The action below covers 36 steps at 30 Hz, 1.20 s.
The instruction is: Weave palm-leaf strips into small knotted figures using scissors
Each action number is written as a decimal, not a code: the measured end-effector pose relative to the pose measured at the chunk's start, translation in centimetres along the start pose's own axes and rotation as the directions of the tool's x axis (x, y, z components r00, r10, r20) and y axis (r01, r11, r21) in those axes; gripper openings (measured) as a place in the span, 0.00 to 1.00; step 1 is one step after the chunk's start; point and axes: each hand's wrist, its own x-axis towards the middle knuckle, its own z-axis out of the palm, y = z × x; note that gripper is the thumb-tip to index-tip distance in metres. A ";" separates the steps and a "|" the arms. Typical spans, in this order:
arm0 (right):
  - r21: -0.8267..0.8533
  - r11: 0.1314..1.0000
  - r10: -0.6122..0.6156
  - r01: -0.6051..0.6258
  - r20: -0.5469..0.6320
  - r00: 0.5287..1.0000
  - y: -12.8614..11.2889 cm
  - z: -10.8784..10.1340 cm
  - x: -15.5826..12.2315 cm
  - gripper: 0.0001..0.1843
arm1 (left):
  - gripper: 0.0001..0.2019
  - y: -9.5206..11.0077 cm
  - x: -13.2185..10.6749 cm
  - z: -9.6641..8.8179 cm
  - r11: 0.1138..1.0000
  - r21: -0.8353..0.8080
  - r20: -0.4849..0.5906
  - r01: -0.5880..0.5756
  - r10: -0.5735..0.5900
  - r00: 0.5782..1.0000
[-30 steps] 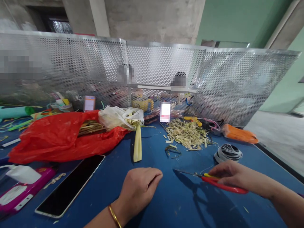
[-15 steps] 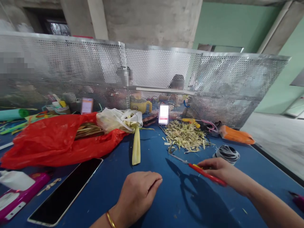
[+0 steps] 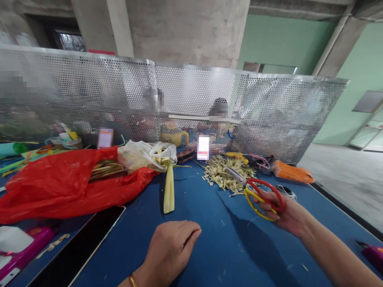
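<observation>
Loosely curled, my left hand [image 3: 175, 246] rests on the blue table with its thumb along the index finger and nothing visible sticking out of it. My right hand [image 3: 283, 211] grips a pair of scissors [image 3: 251, 187] by its red and yellow handle loops. The blades look closed and point up and left, in front of a heap of pale plant clippings [image 3: 220, 169]; whether they touch it I cannot tell. Ahead of my left hand lies a pale yellow folded leaf strip [image 3: 169, 191]. Just behind my right hand, a spool of grey cord [image 3: 289, 192] is partly covered.
A red plastic bag [image 3: 60, 187] with dried stalks and a white plastic bag [image 3: 140, 153] lie left. Nearer are a phone [image 3: 80, 243] and a purple device [image 3: 38, 243]. Behind stand a lit phone [image 3: 204, 146] and a perforated metal screen [image 3: 191, 87]. An orange packet [image 3: 293, 172] lies right.
My right hand has turned the scissors from edge-on to show both handle loops and raised them, covering part of the spool. My left hand stays in the same pose. The view has shifted slightly.
</observation>
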 end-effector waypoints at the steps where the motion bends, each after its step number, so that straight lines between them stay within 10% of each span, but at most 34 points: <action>1: -0.023 1.000 -0.013 0.012 -0.025 1.000 0.4 0.3 -0.4 0.17 | 0.09 0.0 0.0 0.0 1.000 0.002 0.006 0.001 -0.001 1.000; 8: -0.424 0.892 -0.228 0.155 -0.127 0.965 3.6 2.7 -0.9 0.26 | 0.11 -0.7 0.4 -0.6 0.988 0.051 -0.009 0.143 -0.143 0.990; 14: -0.581 0.766 -0.491 0.276 -0.251 0.834 2.9 2.2 1.6 0.39 | 0.11 -1.2 0.6 -0.6 0.959 0.076 0.032 0.274 -0.277 0.960; 21: -0.615 0.752 -0.249 0.239 0.071 0.966 3.1 2.3 -0.5 0.30 | 0.13 -2.8 1.7 -3.1 0.810 -0.027 -0.184 0.586 -0.580 0.793; 25: -0.614 0.757 0.042 0.223 0.387 0.921 4.3 3.4 -0.8 0.23 | 0.14 -4.1 2.0 -4.4 0.722 -0.156 -0.270 0.674 -0.688 0.674; 29: -0.816 0.556 -0.175 0.156 0.068 0.982 4.6 3.3 1.6 0.22 | 0.13 -5.3 1.9 -4.3 0.689 -0.020 -0.200 0.725 -0.713 0.672; 31: -0.892 0.445 -0.351 0.081 -0.090 0.932 4.6 2.8 2.3 0.24 | 0.14 -5.8 1.9 -3.6 0.687 0.051 -0.138 0.725 -0.714 0.686; 36: -0.933 0.313 -0.437 0.176 0.023 0.899 5.2 2.9 0.8 0.27 | 0.26 -6.6 2.4 -1.3 0.620 0.158 -0.024 0.769 -0.776 0.630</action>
